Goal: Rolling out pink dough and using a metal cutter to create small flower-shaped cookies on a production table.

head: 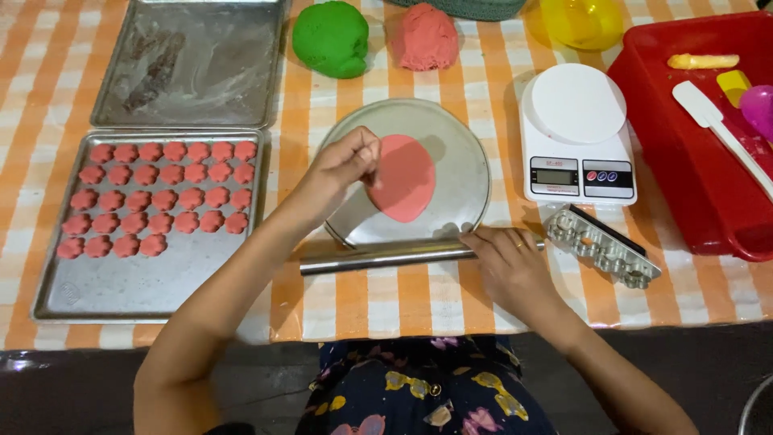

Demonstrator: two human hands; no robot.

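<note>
Resting my right hand flat on the rolling pin, left hand pinching the pink dough; I'd peel slowly so it won't tear.

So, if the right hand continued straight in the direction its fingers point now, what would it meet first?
The right hand rests on the metal rolling pin, fingers pointing left along it. Going straight on, it would probably first meet the left forearm, which crosses the pin's far end, though depth is unclear.
</note>
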